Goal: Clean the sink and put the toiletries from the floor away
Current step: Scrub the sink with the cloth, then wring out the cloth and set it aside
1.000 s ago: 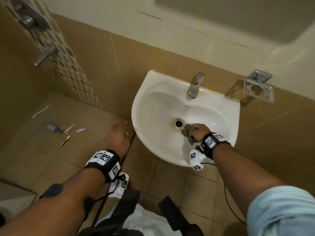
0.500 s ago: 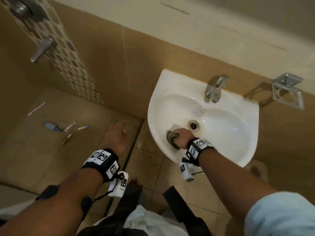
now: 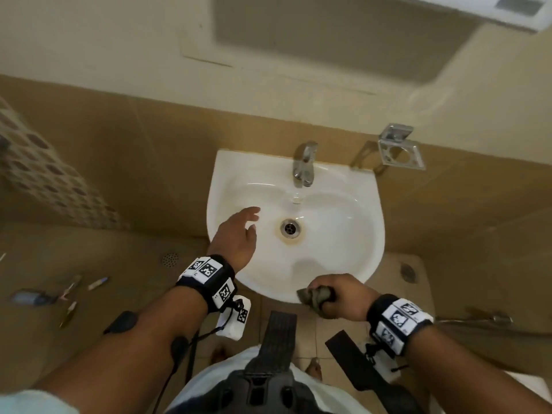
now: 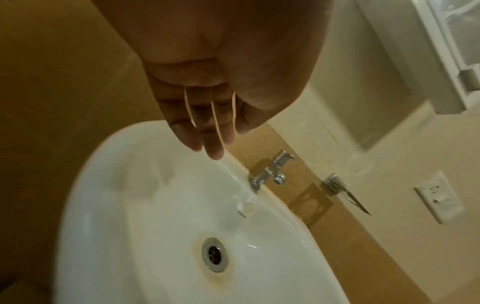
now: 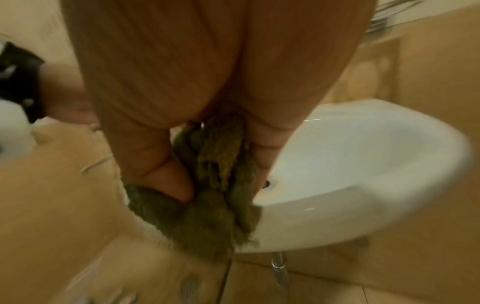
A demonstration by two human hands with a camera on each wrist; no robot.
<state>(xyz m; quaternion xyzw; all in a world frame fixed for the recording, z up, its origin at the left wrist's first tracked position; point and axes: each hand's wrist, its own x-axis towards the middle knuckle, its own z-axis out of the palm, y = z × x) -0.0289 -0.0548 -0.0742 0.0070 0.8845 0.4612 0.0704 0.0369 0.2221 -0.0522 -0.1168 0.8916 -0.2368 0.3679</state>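
Note:
A white wall sink (image 3: 352, 252) with a chrome tap (image 3: 304, 162) and a stained drain (image 3: 289, 228) fills the middle of the head view. My right hand (image 3: 337, 297) grips a crumpled grey-green cloth (image 3: 313, 296) at the sink's front rim; the right wrist view shows the cloth (image 5: 213, 185) bunched between thumb and fingers against the sink's (image 5: 363, 164) edge. My left hand (image 3: 239, 234) hovers over the left side of the basin, fingers straight and empty; its fingers (image 4: 205, 131) point toward the tap (image 4: 270, 172). Several small toiletries (image 3: 59, 294) lie on the floor at the left.
A chrome holder (image 3: 400, 147) is fixed to the wall right of the tap. A floor drain (image 3: 171, 259) sits left of the sink. Mosaic tiles (image 3: 38, 177) line the shower wall at the left. A wall socket (image 4: 439, 197) shows in the left wrist view.
The right hand drew the cloth from inside the basin back to the front rim. The left hand rose from beside the floor to over the basin. The head view swung right, centring the sink.

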